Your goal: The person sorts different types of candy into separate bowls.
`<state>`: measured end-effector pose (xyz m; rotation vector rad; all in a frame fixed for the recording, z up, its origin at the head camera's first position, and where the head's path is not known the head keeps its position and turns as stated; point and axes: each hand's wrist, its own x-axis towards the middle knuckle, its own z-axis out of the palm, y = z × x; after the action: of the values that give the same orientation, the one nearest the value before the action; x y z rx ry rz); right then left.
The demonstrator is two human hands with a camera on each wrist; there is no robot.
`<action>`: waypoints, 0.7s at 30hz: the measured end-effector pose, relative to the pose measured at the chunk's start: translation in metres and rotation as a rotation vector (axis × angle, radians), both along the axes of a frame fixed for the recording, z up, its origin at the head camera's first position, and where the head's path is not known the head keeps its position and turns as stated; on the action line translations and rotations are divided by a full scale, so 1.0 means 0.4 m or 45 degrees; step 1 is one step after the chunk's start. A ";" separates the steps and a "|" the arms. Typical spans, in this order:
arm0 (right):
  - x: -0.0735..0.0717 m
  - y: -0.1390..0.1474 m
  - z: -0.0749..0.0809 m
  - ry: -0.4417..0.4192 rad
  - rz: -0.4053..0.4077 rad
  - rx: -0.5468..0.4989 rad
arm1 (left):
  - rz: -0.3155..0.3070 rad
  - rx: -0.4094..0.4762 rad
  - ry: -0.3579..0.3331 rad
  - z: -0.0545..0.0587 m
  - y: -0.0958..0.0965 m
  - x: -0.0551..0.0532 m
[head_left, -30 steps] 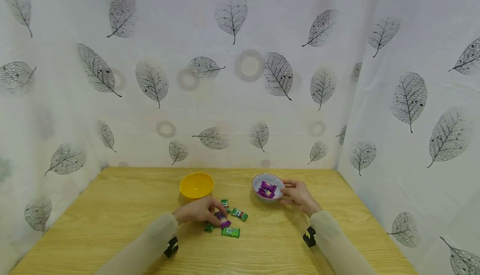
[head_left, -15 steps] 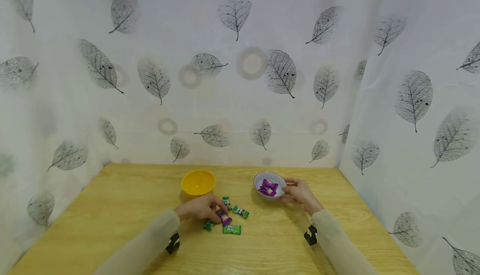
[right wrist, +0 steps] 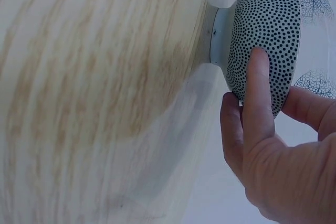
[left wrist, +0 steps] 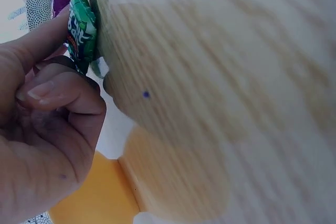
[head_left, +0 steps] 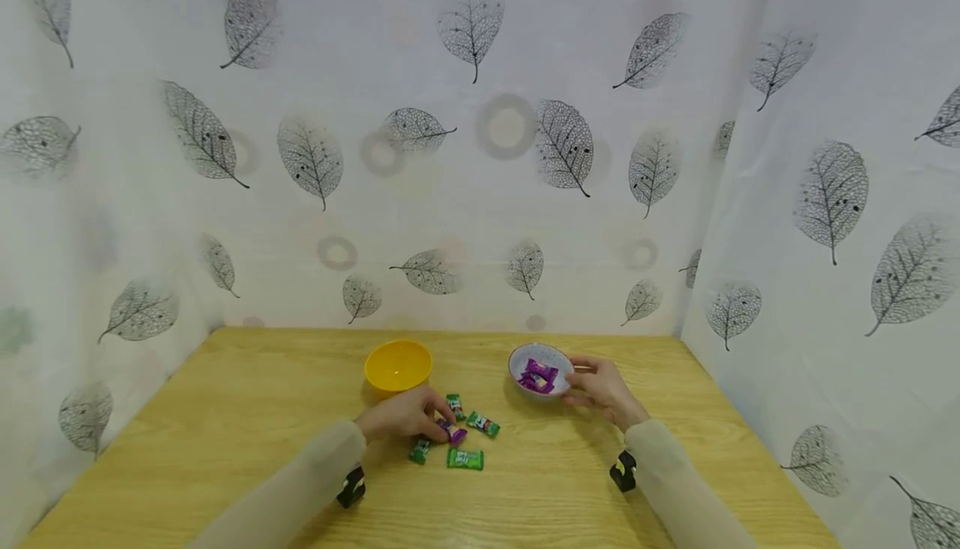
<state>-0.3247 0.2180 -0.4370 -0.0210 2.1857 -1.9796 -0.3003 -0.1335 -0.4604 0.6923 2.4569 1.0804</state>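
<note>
The left grip (head_left: 403, 414) pinches a purple candy (head_left: 453, 433) on the counter (head_left: 525, 491). Just beyond that grip stands a yellow bowl (head_left: 398, 366); green candies (head_left: 483, 424) lie to its right and on its near side. The right grip (head_left: 606, 392) holds a dotted bowl (right wrist: 268, 19), immediately to its left, with wrapped purple sweets (head_left: 538, 375) inside.

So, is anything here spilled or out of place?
Nothing looks spilled. Mildly odd: one purple-wrapped candy, at the left hand, is among four green-wrapped candies, while other purple-wrapped candies sit in the dotted bowl.
</note>
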 end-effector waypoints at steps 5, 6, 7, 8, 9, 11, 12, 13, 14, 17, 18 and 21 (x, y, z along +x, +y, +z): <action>-0.003 -0.001 -0.002 -0.009 -0.020 0.001 | 0.021 -0.008 0.008 -0.002 0.005 -0.004; -0.005 -0.002 -0.004 -0.023 -0.039 0.012 | 0.023 -0.004 0.012 -0.002 0.006 -0.004; -0.008 -0.003 -0.006 -0.028 -0.049 0.017 | 0.026 0.002 0.015 -0.002 0.007 -0.005; -0.010 -0.004 -0.009 -0.035 -0.057 0.024 | 0.028 0.007 0.019 -0.002 0.007 -0.006; -0.012 -0.005 -0.010 -0.041 -0.061 0.030 | 0.027 0.012 0.024 -0.003 0.008 -0.006; -0.013 -0.006 -0.011 -0.045 -0.069 0.031 | 0.020 0.012 0.042 -0.002 0.009 -0.006; -0.012 -0.006 -0.011 -0.045 -0.068 0.032 | 0.017 0.012 0.042 -0.002 0.009 -0.006; -0.012 -0.006 -0.011 -0.043 -0.064 0.033 | 0.014 0.013 0.038 -0.001 0.010 -0.005; -0.012 -0.006 -0.011 -0.043 -0.059 0.030 | 0.014 0.011 0.034 -0.001 0.010 -0.004; -0.012 -0.004 -0.011 -0.042 -0.055 0.026 | 0.020 0.005 0.014 0.003 0.009 -0.001; -0.013 -0.003 -0.013 -0.041 -0.054 0.027 | 0.024 0.004 0.011 0.005 0.009 0.001; -0.014 -0.001 -0.013 -0.041 -0.057 0.029 | 0.050 -0.011 0.009 0.009 0.010 0.007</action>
<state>-0.3305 0.2177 -0.4422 0.0631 2.2070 -1.9637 -0.2977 -0.1296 -0.4570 0.6489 2.4891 1.0828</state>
